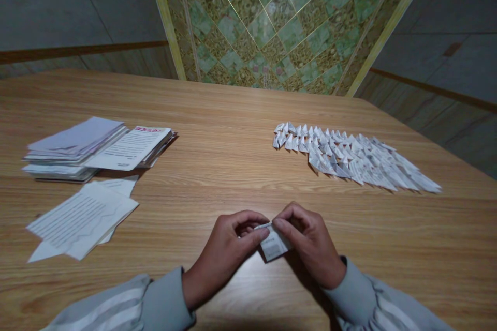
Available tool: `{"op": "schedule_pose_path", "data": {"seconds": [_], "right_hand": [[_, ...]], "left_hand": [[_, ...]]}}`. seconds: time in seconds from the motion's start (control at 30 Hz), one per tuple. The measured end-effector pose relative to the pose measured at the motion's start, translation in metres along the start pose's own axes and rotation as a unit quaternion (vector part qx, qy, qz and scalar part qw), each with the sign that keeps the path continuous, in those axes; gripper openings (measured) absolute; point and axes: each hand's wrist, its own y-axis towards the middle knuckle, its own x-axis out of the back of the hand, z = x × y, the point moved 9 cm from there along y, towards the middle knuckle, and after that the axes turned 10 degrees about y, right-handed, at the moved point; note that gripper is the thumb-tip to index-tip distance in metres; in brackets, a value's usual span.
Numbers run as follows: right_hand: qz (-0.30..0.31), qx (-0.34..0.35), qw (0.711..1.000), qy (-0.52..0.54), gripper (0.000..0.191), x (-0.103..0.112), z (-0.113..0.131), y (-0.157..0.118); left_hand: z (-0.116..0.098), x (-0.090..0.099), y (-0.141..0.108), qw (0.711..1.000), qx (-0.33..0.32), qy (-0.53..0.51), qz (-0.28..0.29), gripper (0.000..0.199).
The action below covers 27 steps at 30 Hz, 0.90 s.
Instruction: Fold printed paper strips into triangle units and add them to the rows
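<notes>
A small folded piece of printed paper (273,248) is held up over the wooden table (217,165), near its front edge. My left hand (236,240) pinches its upper left part between thumb and fingers. At the paper's upper right edge, my right hand (308,238) has its thumb and fingers closed on it. The two hands' fingertips nearly meet along the top of the paper. Several folded, pointed paper pieces (349,158) stand in rows on the right side of the table.
A stack of papers and booklets (77,139) lies at the left, with a printed page (128,149) on it. Nearer the front are loose printed sheets (83,214). A green tiled wall (267,26) rises behind the table.
</notes>
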Motion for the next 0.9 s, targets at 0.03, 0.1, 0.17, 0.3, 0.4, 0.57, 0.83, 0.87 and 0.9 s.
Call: {"op": "schedule_pose_path", "data": {"seconds": [0.03,0.1,0.17,0.3,0.4,0.57,0.83,0.87,0.9], "right_hand": [[-0.004,-0.003,1.000,0.014,0.025,0.001,-0.001,0.000],[-0.010,-0.005,0.999,0.038,0.026,0.002,-0.001,0.000],[-0.015,-0.001,0.999,0.051,0.027,0.002,0.000,0.000],[-0.025,0.024,0.999,0.039,0.028,0.004,0.004,-0.002],[-0.045,0.036,0.998,0.030,0.028,0.007,0.006,-0.003],[-0.068,0.037,0.996,0.039,0.027,0.010,0.005,-0.003],[-0.095,0.008,0.993,0.068,0.027,0.013,-0.002,-0.003],[-0.099,0.007,0.992,0.075,0.027,0.014,-0.002,-0.003],[-0.100,0.008,0.992,0.078,0.027,0.014,-0.002,-0.003]], "left_hand": [[0.003,-0.001,0.001,1.000,0.014,-0.020,0.005,0.014],[0.008,-0.003,0.001,0.998,0.031,-0.055,0.010,0.016],[0.009,-0.002,0.000,0.997,0.033,-0.075,0.007,0.017],[0.001,-0.001,-0.002,0.997,0.013,-0.071,0.010,0.021],[0.001,-0.004,-0.001,0.995,0.021,-0.098,0.020,0.018],[0.006,-0.008,0.000,0.993,0.026,-0.115,0.028,0.020],[0.005,0.005,0.003,0.989,0.035,-0.140,-0.034,0.018],[0.004,0.003,0.003,0.989,0.034,-0.142,-0.023,0.016],[0.003,0.001,0.002,0.990,0.032,-0.140,-0.012,0.016]]}}
